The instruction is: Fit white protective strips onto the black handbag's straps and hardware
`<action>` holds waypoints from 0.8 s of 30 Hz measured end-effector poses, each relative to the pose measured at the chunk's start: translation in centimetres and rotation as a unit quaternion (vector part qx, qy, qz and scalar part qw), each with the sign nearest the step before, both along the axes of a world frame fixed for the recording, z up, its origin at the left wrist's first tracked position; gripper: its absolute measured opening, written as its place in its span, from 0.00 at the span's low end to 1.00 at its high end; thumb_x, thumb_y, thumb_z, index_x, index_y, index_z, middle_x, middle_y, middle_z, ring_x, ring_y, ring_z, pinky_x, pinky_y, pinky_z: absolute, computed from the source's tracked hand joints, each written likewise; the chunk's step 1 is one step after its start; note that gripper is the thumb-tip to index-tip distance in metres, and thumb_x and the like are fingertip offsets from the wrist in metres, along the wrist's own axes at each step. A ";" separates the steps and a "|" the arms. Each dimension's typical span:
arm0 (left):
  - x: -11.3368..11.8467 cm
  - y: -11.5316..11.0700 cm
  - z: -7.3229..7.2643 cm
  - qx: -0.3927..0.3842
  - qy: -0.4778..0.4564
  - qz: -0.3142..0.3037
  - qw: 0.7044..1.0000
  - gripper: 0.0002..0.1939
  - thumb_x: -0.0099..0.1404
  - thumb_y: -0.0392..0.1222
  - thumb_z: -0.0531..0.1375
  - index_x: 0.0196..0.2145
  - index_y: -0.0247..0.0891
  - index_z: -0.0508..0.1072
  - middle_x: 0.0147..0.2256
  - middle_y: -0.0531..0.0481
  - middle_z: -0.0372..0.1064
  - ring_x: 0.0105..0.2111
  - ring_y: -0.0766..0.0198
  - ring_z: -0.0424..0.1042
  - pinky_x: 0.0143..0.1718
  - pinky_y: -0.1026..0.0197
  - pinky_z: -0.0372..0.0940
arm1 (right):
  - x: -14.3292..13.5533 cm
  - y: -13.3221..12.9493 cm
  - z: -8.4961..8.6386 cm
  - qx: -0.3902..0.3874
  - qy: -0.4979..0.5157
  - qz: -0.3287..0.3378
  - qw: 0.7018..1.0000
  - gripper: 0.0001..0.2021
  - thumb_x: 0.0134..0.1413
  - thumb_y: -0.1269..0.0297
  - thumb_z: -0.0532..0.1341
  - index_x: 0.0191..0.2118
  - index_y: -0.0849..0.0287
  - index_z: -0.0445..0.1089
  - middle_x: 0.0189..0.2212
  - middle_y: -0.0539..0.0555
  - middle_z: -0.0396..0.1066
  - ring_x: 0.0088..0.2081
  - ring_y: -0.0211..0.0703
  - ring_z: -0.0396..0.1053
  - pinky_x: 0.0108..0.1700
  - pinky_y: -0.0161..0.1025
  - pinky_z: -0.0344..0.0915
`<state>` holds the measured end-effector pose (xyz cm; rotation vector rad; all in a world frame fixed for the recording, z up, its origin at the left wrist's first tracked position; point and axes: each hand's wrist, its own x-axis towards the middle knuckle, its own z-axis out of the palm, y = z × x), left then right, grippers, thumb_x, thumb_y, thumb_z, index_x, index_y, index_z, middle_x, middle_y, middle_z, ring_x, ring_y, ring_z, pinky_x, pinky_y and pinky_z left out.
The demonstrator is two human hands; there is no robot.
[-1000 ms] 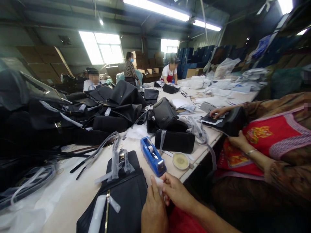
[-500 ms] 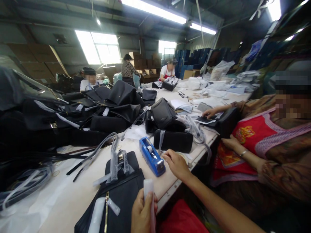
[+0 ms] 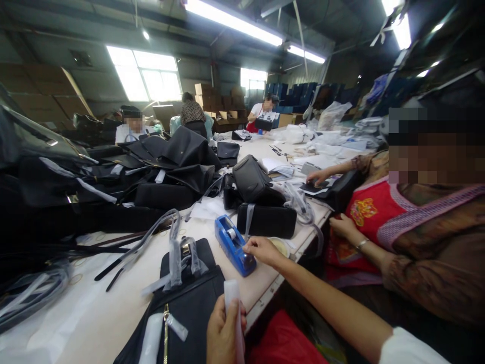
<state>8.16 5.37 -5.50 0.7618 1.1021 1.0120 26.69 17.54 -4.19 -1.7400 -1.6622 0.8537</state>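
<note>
Pinching right hand (image 3: pixel 265 251) at tape dispenser (image 3: pixel 234 253)

The dispenser (image 3: pixel 229 248) is blue and stands on the worktop (image 3: pixel 113 313), a pale tape roll (image 3: pixel 232 233) seated in its body, its near end just by the fingertips of the right grip (image 3: pixel 264 250); whether they touch it cannot be told. Nearer than the dispenser, the white roll (image 3: pixel 232 291) stands nearly upright in the left grip (image 3: pixel 223 328), slim, smooth and blunt at its top end. Left of the dispenser and nearer, the black bag (image 3: pixel 202 303) lies flat, its gold zip (image 3: pixel 165 323) running lengthwise beside a white wrap (image 3: pixel 151 336), the pull (image 3: pixel 177 327) sheathed in film, with a gold buckle (image 3: pixel 185 248) among filmed straps (image 3: pixel 174 265) at its far end.
</note>
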 end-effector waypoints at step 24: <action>0.1 0.2 -0.3 0.003 0.023 0.009 1.000 0.16 0.62 0.55 0.59 0.31 0.37 0.67 0.20 0.58 0.63 0.19 0.71 0.61 0.20 0.70 0.56 | -0.4 -5.4 -1.1 -0.022 0.129 -0.036 0.991 0.06 0.51 0.66 0.60 0.26 0.59 0.66 0.21 0.48 0.64 0.26 0.36 0.61 0.31 0.33 0.57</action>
